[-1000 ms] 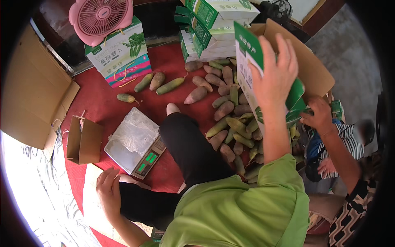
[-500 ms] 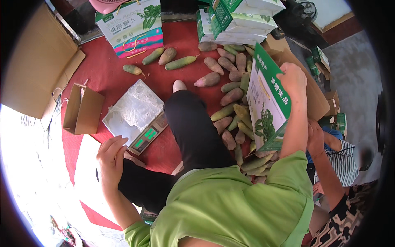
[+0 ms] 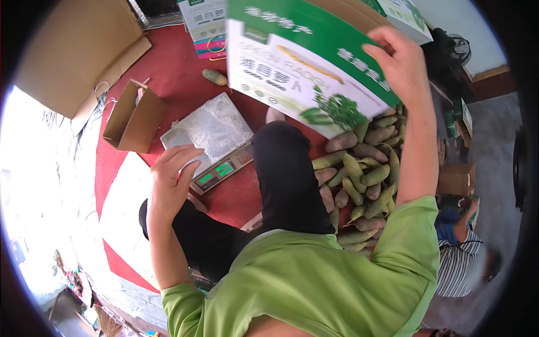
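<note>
The right hand [image 3: 400,67] is holding a flat green and white carton [image 3: 306,67] up in the upper middle of the frame, above the pile of long green and purple radishes [image 3: 359,174]. The fingers are curled over the carton's right end, with the thumb hidden behind it, so the hand is clamping the edge. The carton's long axis is running from the upper left down to the lower right, its printed face is turning toward the camera, and its lower white edge is pointing down at the person's black-trousered knee [image 3: 286,168].

The left hand [image 3: 171,180] is hanging in the left centre of the frame with the fingers loosely bent and a little apart, gripping nothing. Its fingertips are lying just over the near edge of the weighing scale [image 3: 210,140], which is wrapped in clear plastic; I cannot tell if they are touching it. A small open brown cardboard box [image 3: 132,118] is standing to the left of the scale on the red mat [image 3: 179,73].

Compared with half a second ago, the carton is now lying much more crosswise and higher, when before it was standing nearly upright at the right side. The left hand has moved up to the scale.

At the lower right another person in a striped shirt [image 3: 457,264] is sitting.
</note>
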A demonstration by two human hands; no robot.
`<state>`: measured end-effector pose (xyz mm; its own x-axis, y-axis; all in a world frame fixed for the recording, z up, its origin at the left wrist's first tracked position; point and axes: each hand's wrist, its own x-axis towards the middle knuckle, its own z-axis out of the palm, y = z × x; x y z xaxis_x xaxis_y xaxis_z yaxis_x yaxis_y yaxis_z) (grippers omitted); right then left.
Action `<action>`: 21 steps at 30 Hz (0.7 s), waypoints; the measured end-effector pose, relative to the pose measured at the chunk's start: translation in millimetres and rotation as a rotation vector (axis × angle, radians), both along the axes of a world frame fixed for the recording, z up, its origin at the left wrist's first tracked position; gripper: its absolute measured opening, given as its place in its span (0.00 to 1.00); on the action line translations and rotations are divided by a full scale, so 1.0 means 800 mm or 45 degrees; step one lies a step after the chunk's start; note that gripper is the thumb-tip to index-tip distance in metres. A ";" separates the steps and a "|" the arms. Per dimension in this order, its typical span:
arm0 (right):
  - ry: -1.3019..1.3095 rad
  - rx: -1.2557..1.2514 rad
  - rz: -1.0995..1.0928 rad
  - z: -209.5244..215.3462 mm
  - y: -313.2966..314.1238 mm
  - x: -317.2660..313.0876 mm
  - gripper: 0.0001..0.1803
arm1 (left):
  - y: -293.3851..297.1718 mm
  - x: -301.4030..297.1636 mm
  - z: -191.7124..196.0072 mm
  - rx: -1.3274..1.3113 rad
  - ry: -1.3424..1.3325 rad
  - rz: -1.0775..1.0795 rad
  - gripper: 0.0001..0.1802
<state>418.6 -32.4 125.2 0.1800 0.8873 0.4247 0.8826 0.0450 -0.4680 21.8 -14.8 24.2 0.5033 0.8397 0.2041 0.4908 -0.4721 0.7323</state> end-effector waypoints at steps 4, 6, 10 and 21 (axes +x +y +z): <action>-0.236 0.304 0.363 -0.024 0.062 -0.062 0.08 | 0.005 0.000 0.012 0.286 0.041 0.164 0.14; -0.143 0.288 0.490 -0.047 0.088 -0.099 0.07 | 0.010 -0.006 0.013 0.604 0.138 0.274 0.21; -0.119 0.222 0.761 -0.110 0.105 -0.160 0.06 | 0.010 -0.010 0.007 0.812 0.351 0.579 0.36; -0.310 -0.012 0.877 -0.159 0.087 -0.183 0.05 | 0.011 -0.030 -0.037 0.186 0.662 0.445 0.26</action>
<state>272.3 37.2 -2.3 -0.5191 0.7687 0.3736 0.7344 0.6248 -0.2653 -2.3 -6.2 -5.3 0.2691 0.9541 0.1314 0.9074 -0.2969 0.2974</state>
